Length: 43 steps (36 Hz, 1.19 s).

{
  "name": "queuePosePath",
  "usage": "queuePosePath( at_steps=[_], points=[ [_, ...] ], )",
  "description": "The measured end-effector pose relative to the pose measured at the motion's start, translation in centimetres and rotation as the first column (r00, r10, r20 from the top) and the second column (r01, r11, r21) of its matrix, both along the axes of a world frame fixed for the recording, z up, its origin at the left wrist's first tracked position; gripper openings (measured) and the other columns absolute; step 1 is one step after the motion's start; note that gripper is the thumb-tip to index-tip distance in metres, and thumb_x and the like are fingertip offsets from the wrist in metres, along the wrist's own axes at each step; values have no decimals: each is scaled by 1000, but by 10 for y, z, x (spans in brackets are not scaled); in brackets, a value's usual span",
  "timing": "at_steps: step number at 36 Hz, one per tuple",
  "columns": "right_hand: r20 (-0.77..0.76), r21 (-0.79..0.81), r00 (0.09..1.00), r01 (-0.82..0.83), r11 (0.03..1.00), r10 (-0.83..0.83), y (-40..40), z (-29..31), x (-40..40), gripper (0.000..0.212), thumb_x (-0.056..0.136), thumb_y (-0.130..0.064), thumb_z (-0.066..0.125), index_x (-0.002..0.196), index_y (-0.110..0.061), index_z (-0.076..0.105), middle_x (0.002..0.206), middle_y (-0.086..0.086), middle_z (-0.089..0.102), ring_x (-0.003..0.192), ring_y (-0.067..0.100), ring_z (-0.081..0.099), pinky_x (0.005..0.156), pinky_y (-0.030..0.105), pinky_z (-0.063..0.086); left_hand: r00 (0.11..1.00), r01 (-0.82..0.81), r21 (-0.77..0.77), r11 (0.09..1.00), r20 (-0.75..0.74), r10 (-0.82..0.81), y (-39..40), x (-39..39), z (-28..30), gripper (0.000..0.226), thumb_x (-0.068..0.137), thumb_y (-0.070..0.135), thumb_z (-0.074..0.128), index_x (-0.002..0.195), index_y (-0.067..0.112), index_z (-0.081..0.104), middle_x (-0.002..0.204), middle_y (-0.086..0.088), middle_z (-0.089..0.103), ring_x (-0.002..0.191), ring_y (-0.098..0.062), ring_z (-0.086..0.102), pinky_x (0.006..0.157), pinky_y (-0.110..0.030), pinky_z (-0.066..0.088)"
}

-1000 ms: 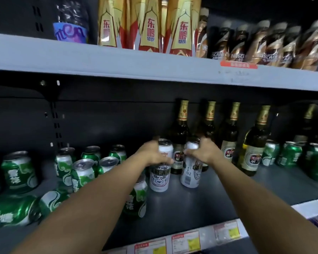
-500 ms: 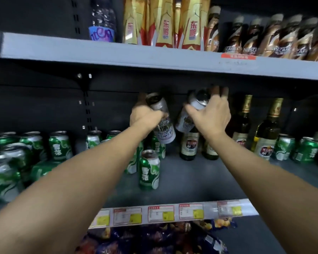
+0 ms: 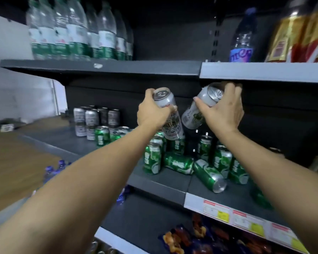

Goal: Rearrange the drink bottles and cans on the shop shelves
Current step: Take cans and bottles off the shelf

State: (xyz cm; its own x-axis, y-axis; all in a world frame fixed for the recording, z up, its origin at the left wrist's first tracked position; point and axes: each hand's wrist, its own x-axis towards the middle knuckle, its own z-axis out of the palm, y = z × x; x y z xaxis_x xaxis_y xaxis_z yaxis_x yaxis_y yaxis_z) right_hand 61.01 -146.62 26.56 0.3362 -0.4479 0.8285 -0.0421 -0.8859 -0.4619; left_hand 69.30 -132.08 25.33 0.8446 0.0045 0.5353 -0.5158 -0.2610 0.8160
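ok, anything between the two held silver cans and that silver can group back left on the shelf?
Head view: a few upright green cans stand beside the silver group; otherwise open air and bare shelf.

One camera only, worn on the person's head, wide-angle, facing the shelving close up and tilted a little downward. Both forearms run from the bottom corners toward the middle shelf [image 3: 160, 182] at centre. The upper shelf [image 3: 106, 67] crosses above, and a lower shelf [image 3: 147, 217] shows at the bottom edge.
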Motion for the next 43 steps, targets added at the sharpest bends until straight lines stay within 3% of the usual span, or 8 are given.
queuePosePath(
  at_steps=[5, 11, 18, 22, 32, 35, 39, 43],
  points=[
    [206, 334, 977, -122, 935, 54, 68, 0, 63, 74, 73, -57, 71, 118, -6, 43, 127, 10, 44, 108, 30, 54, 75, 32, 37, 996, -93, 14, 996, 4, 93, 102, 50, -5, 61, 66, 33, 81, 118, 28, 48, 107, 3, 62, 99, -24, 62, 88, -39, 52],
    [179, 138, 978, -133, 981, 107, 133, -18, 119, 64, 71, -45, 77, 116, -9, 47, 122, 8, 44, 104, 27, 55, 74, 31, 39, 981, -192, -8, 981, -7, 192, 199, 107, -12, 67, 68, 32, 81, 124, 25, 47, 115, 2, 60, 103, -23, 58, 85, -28, 43],
    [94, 28, 983, -158, 987, 155, 190, -20, 181, 73, 77, -43, 73, 135, -10, 42, 127, 10, 39, 111, 24, 50, 81, 31, 43, 970, -244, -32, 969, -24, 243, 253, 175, -18, 67, 69, 30, 80, 126, 26, 44, 117, 0, 60, 106, -26, 57, 87, -31, 41],
    [65, -20, 980, -186, 982, 187, 203, -18, 216, 65, 78, -43, 74, 128, -9, 51, 122, 13, 41, 108, 28, 52, 84, 34, 45, 973, -232, 12, 973, -18, 232, 265, 217, -28, 69, 69, 31, 81, 127, 25, 44, 120, -2, 61, 107, -28, 58, 86, -33, 43],
    [-32, 188, 980, -188, 964, 198, 189, -11, 313, 66, 73, -49, 76, 127, -19, 53, 136, 9, 39, 112, 31, 55, 87, 30, 46, 996, -11, 286, 958, -86, 37, 259, 306, -34, 60, 68, 28, 81, 118, 22, 48, 103, 1, 60, 90, -22, 57, 73, -29, 44],
    [-92, 259, 977, -163, 952, 193, 183, -13, 338, 65, 70, -52, 75, 123, -20, 55, 129, 7, 54, 113, 28, 56, 90, 32, 48, 991, 66, 371, 926, -132, -18, 254, 328, -39, 59, 67, 24, 83, 114, 18, 48, 98, -1, 60, 90, -23, 58, 74, -30, 47],
    [-184, 274, 972, -94, 957, 148, 181, -18, 357, 58, 75, -53, 72, 118, -18, 56, 119, 3, 65, 110, 27, 61, 83, 31, 47, 968, 199, 491, 848, -233, -92, 250, 352, -49, 66, 63, 23, 85, 114, 14, 44, 100, -8, 64, 93, -28, 61, 82, -39, 52],
    [-342, 236, 935, -9, 972, 91, 189, -21, 374, 59, 76, -59, 69, 119, -22, 53, 123, 1, 62, 113, 27, 59, 86, 33, 47, 947, 300, 631, 715, -291, -140, 249, 367, -55, 79, 65, 26, 84, 129, 15, 38, 105, -8, 58, 90, -27, 61, 67, -29, 47]
  ],
)
